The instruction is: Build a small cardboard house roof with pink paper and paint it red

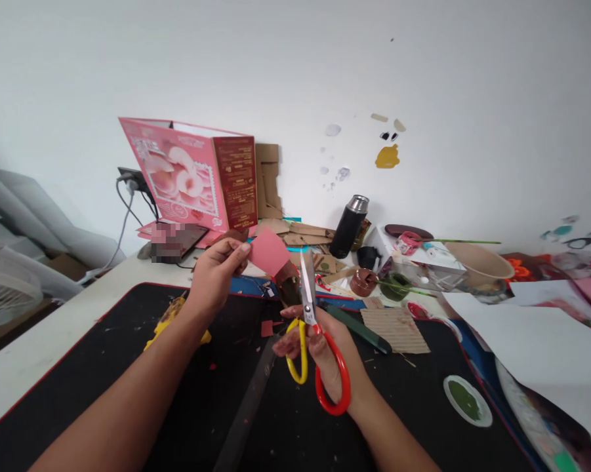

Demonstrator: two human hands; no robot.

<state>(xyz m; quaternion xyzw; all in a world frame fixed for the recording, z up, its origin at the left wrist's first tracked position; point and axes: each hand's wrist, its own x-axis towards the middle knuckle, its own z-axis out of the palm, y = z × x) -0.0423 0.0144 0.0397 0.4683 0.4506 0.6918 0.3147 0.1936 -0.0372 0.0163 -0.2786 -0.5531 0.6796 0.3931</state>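
My left hand [220, 270] pinches the left edge of a small pink piece of paper [271, 252] between thumb and fingers. Lower and to the right, my right hand [330, 341] grips a pair of scissors [309, 303] by its red and yellow handle loops. The scissor blades point up, close to the right edge of the paper but apart from it. Dark stains mark the right fingers. Beneath the paper, a small red scrap [267, 328] lies on the black mat [187, 419]. A yellow object [170, 322] sits partly hidden behind my left forearm.
At the back stand a pink box [187, 174] and a black thermos [349, 226]. Right of the mat's middle lie a dark green tool [359, 328] and corrugated cardboard [396, 329]. A dish of green paint [467, 400] is at the right, a fan [7, 285] at the left.
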